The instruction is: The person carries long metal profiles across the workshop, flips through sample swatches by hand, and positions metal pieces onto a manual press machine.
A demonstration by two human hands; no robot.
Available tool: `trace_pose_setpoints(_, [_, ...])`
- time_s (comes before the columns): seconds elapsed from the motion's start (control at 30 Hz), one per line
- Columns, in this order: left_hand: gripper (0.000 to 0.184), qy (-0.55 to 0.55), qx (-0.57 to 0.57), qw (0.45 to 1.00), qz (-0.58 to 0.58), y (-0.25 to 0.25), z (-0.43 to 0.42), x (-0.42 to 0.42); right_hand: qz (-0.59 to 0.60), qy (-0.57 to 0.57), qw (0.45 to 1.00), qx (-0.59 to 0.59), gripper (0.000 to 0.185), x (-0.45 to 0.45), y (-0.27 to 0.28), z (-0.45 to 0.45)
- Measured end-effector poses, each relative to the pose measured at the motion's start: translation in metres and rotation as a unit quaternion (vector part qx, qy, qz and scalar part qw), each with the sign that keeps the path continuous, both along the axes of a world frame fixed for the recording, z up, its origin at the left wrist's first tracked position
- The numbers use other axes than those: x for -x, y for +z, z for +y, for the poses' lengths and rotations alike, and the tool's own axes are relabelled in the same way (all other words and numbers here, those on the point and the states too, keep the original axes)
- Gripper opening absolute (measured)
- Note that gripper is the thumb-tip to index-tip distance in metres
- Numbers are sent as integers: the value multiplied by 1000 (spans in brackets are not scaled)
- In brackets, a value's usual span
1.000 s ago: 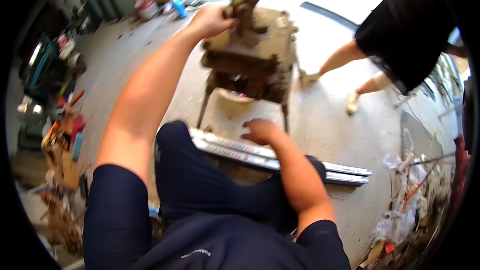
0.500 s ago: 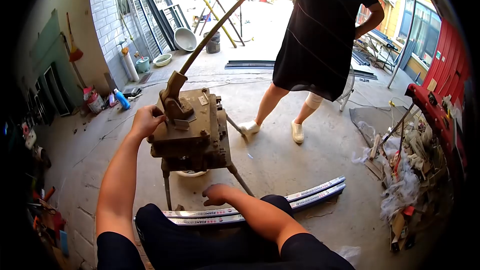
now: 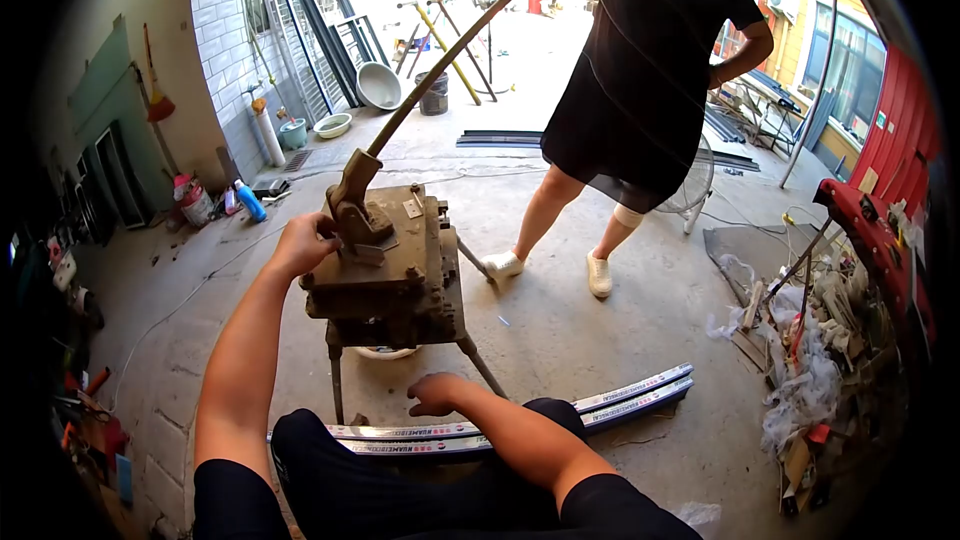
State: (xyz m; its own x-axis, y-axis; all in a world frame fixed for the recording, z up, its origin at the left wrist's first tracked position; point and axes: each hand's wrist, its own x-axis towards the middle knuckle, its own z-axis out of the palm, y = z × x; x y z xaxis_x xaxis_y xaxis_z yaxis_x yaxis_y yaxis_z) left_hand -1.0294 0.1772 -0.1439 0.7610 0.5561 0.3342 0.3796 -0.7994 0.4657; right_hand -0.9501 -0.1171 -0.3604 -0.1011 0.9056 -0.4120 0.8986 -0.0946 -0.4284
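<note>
My left hand [image 3: 303,244] is at the left edge of the top of a brown metal machine [image 3: 405,260] on legs, beside the base of its lever. Its fingers are closed, and what they pinch is too small to make out. A long lever [image 3: 450,55] rises from the machine to the hand of another person [image 3: 640,70] in black clothes. Small metal pieces lie on the machine's top. My right hand [image 3: 436,394] hangs free above the wrapped profile bars [image 3: 630,398], below the machine, its fingers apart and holding nothing.
A pile of scraps and plastic [image 3: 810,370] lies at the right beside a red object [image 3: 870,225]. Frames lean on the back wall near a grey basin [image 3: 379,85] and a bucket [image 3: 432,93]. A blue bottle [image 3: 250,200] lies at the left.
The view has swung up and steadied since the earliest frame. Over the last half second, the other person leans slightly left and the lever's far end is a little lower. My hands have barely moved.
</note>
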Motion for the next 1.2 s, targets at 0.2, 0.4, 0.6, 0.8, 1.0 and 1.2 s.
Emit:
trace_pose_setpoints(0.2, [29,16,3,999,29,-1,4,1,1,3,1000,1,58,0,-2,1])
trace_pose_setpoints(0.4, [28,45,10,999,24,5,-3,2,-3,2,1000,5,59,0,-3,3])
trace_pose_setpoints(0.6, [26,4,-11,1000,14,-1,7,3,-2,-5,1000,-6,59,1,-6,2])
trace_pose_setpoints(0.8, [24,67,-10,997,48,18,-21,1,-3,-1,1000,2,57,1,-1,2])
trace_pose_setpoints(1.0, [25,21,-39,999,12,2,-5,0,-6,-5,1000,-20,55,0,-6,1])
trace_pose_setpoints(1.2, [25,61,-7,997,52,16,-18,2,-5,3,1000,-5,57,1,-4,3])
